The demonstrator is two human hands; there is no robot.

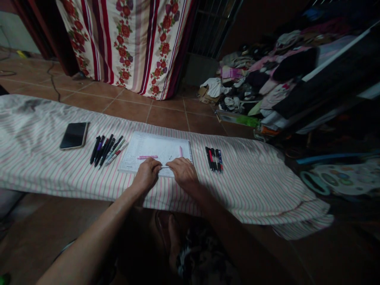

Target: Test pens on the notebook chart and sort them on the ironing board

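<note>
Both my hands rest on the near edge of an open spiral notebook lying on a striped cloth-covered surface. My left hand and my right hand are closed, pinching the two ends of a thin pale pen between them. A pink pen lies on the page just beyond my left hand. A small pink cap or pen part lies on the page beyond my right hand.
Several dark pens lie left of the notebook, with a phone further left. More pens lie to the right. A floral curtain hangs behind, and piled clothes fill the right side on the tiled floor.
</note>
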